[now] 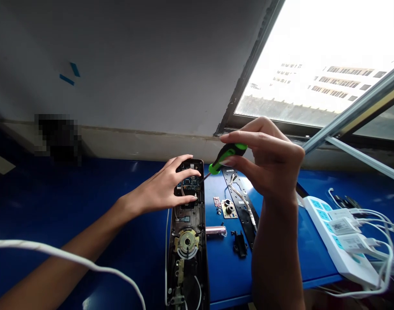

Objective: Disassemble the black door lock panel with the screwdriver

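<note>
A long black device housing (188, 221) lies lengthwise on the blue table, its inside exposed. Near its far end sits a circuit board (191, 182), partly covered by my fingers. My left hand (177, 181) rests over that end with fingers spread, touching the housing. In my right hand (264, 159) a green and black screwdriver (227, 158) is pinched by the handle, tilted, its tip pointing down at the board's right edge. Whether the tip touches a screw is too small to tell. A round brass-coloured mechanism (187, 242) sits midway along the housing.
Right of the housing lie a small red board (217, 201), a square metal plate part (228, 209), a pinkish cylinder (216, 231), a black bracket (239, 244) and a long black plate (245, 202) with wires. A white power strip (342, 249) with plugged chargers stands farther right.
</note>
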A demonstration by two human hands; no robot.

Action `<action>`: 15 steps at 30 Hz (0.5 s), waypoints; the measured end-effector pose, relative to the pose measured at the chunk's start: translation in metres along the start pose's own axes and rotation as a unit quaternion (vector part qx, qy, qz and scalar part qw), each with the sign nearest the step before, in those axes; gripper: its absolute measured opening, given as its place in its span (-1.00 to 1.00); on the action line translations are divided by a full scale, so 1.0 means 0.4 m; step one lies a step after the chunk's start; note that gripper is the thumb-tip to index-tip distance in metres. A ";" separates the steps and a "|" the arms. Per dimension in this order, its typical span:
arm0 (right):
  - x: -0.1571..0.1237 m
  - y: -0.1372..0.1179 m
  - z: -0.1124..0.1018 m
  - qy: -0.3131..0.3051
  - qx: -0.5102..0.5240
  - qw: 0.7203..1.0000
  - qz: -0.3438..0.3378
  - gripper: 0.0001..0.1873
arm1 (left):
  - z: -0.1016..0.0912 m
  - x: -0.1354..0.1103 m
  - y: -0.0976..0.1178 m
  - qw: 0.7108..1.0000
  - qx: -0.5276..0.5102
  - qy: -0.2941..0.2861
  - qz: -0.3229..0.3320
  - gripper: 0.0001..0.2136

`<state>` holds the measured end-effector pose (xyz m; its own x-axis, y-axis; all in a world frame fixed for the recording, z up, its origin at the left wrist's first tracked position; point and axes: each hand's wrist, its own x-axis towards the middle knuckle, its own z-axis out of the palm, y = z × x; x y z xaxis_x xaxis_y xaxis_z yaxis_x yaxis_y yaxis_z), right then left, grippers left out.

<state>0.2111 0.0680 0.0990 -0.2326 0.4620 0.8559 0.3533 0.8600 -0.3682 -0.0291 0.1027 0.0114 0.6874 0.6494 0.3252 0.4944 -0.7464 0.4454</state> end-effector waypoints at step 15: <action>0.003 -0.013 0.010 -0.094 0.050 0.994 0.025 -0.56 | 0.003 0.004 -0.002 1.000 -0.005 0.004 -0.005 -0.48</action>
<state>0.2053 0.0648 0.1006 -0.3859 0.5293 0.7555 0.2792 0.8476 -0.4512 -0.0278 0.1043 0.0106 0.6785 0.6577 0.3273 0.4957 -0.7387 0.4568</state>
